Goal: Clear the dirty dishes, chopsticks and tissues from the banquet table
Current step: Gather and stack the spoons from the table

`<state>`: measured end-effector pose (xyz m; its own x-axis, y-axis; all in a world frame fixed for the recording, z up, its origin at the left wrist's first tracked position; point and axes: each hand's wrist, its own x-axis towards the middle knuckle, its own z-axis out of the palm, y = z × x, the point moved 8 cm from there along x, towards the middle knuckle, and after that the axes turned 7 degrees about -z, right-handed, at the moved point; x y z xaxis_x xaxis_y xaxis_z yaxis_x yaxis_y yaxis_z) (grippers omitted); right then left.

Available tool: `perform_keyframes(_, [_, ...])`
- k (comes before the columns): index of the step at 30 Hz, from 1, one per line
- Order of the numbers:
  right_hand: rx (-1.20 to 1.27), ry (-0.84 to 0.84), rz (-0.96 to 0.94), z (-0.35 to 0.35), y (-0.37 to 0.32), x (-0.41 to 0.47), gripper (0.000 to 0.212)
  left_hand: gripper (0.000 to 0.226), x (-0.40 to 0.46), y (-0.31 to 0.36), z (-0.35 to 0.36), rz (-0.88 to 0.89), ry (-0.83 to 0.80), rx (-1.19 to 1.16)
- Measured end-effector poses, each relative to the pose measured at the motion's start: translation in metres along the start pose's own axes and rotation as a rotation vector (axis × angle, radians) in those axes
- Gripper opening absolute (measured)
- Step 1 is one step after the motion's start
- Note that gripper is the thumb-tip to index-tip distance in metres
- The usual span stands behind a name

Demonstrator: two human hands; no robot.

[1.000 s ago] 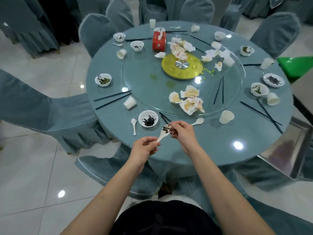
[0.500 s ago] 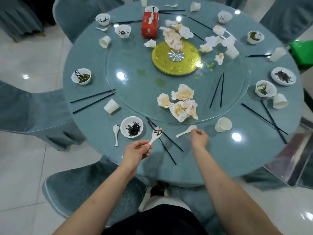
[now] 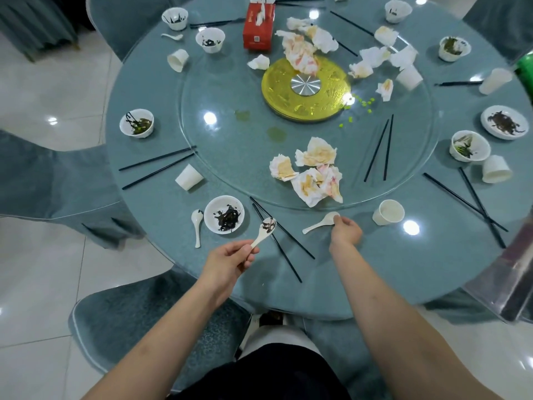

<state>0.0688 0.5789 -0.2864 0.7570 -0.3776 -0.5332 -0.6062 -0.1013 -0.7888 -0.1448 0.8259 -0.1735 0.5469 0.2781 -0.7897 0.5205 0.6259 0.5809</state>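
Clearing spoons at the table's (image 3: 375,284) near edge.
Left hand (image 3: 227,259) pinches a soiled spoon (image 3: 264,232); right hand's (image 3: 344,230) curled fingers grasp a clean spoon (image 3: 321,222).

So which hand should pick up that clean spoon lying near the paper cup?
Right. The right hand already touches the clean spoon at its bowl, while the left hand holds the dirty spoon by its handle.

Both bare forearms reached forward over table's near edge, left hand (image 3: 227,259) raised just above it, fingers curled, pinching a spoon (image 3: 264,230) handle, right hand (image 3: 344,230) further in, knuckles up, fingertips on bowl of second spoon (image 3: 321,222)
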Motion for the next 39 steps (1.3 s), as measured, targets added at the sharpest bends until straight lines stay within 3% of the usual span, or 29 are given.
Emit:
perform_keyframes(9, [0.063,-0.078,0.035,-0.004,0.002,-0.003,0.014,0.019,-0.008,0.002,-0.013,0.073,0.078,-0.028])
perform_keyframes(13, [0.133,-0.150,-0.007,-0.007,-0.005,-0.018,0.005,0.019,-0.010,0.000,-0.013,0.085,0.081,-0.019])
perform_keyframes(21, [0.315,-0.517,-0.068,0.023,-0.042,-0.097,0.009,0.018,-0.015,-0.001,-0.002,0.127,0.069,0.029])
perform_keyframes(27, [0.305,-0.751,-0.071,0.053,-0.056,-0.151,0.019,0.018,-0.018,-0.001,-0.004,0.152,0.079,0.015])
perform_keyframes(39, [0.266,-0.825,-0.148,0.081,-0.049,-0.178,0.014,0.020,-0.031,0.002,-0.007,0.174,0.066,-0.038])
